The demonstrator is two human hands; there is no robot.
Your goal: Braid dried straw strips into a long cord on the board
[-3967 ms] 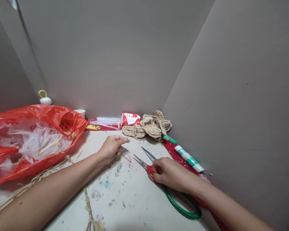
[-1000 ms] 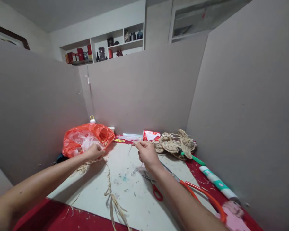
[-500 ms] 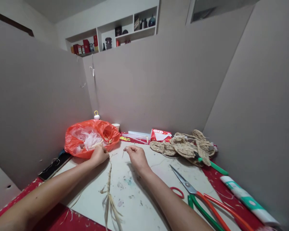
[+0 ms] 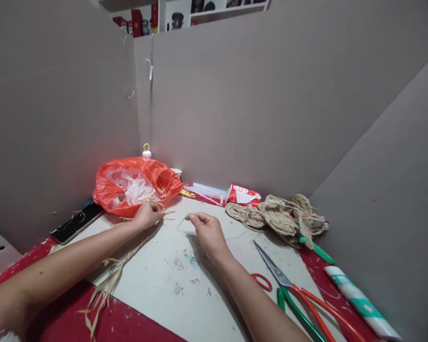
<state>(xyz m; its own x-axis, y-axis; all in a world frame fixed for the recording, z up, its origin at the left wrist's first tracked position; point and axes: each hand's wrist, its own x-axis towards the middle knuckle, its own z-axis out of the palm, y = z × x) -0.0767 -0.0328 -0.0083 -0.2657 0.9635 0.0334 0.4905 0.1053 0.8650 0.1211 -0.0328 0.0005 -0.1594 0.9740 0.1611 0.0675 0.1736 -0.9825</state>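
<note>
My left hand (image 4: pixel 148 216) is closed on the upper end of a braided straw cord (image 4: pixel 141 244), beside the front of the red plastic bag (image 4: pixel 107 194). Loose pale strands fan out at the cord's lower end, over the board's left edge, and a few short ends poke out past my fingertips. A short way to the right, my right hand (image 4: pixel 209 232) pinches a thin needle (image 4: pixel 180 222) that slants down to the left. The two hands are apart. A faint thread (image 4: pixel 237 236) lies on the board to the right of my right hand.
Large scissors (image 4: pixel 283 280) with red handles, green-handled tool parts and small red-handled scissors (image 4: pixel 262 282) lie right. Behind are coiled braids (image 4: pixel 276 216), a red tissue pack (image 4: pixel 243 194) and a plastic roll (image 4: pixel 360 301). A phone (image 4: pixel 76 224) lies left on the red cloth. Grey panels surround the white board (image 4: pixel 157 294).
The view has tipped downward. The braided cord's loose end has swung left, from hanging between my arms to beneath my left forearm. My right hand still pinches the needle.
</note>
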